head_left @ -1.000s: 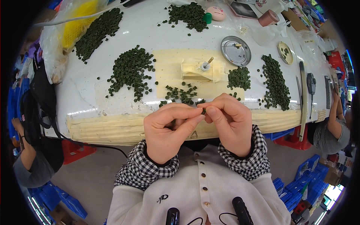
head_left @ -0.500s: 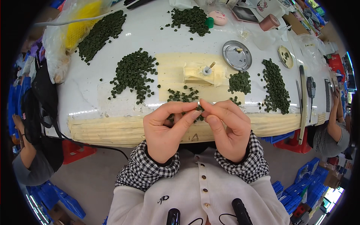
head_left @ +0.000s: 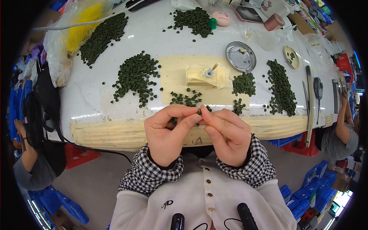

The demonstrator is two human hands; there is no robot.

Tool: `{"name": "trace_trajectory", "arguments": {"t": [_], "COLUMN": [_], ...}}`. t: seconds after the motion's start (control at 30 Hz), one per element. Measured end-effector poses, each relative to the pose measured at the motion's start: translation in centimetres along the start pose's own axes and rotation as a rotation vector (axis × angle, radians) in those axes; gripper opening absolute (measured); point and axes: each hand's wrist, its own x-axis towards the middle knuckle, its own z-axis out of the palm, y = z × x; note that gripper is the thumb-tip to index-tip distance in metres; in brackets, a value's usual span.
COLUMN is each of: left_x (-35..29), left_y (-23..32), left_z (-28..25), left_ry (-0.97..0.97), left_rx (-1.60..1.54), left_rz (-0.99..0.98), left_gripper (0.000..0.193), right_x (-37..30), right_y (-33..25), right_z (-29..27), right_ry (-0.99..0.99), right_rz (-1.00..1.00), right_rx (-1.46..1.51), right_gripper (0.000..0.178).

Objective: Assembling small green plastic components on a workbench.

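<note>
My left hand (head_left: 164, 128) is closed in a pinch, with a small dark green part (head_left: 199, 112) at its thumb and index fingertips. My right hand (head_left: 230, 134) meets it there, its index fingertip pressed against the same part and its other fingers curled. Both hands hover over the table's front edge. Just beyond the fingertips lies a loose group of dark green cap-like pieces (head_left: 184, 99), partly hidden by my hands. Behind that group, a tape-covered block (head_left: 199, 78) holds a small pot (head_left: 209, 73) with a stick (head_left: 214, 67) in it.
Larger heaps of green pieces lie at the left (head_left: 136, 74), far left (head_left: 105, 36), back (head_left: 193, 21) and right (head_left: 280, 86). A round metal tin (head_left: 240, 56) and a small dish (head_left: 291, 57) stand at the right. Other people's arms (head_left: 342, 111) show at both sides.
My right hand has shifted a little to the left, so the fingertips of both hands are closer together. The heaps of pieces look the same.
</note>
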Motion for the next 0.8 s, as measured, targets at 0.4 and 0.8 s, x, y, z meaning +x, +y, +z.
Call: {"name": "trace_trajectory", "arguments": {"t": [0.4, 0.8], "left_x": [0.27, 0.37], "left_y": [-0.1, 0.23], "left_z": [-0.58, -0.74], "left_ry": [-0.038, -0.068], "left_rx": [0.002, 0.12], "left_rz": [-0.051, 0.027], "left_gripper": [0.014, 0.015], "right_x": [0.11, 0.16], "right_y": [-0.42, -0.17], "right_z": [-0.38, -0.47], "right_ry": [-0.012, -0.005], "right_rz": [0.142, 0.051], "right_rx": [0.152, 0.031], "right_gripper": [0.032, 0.034]}}
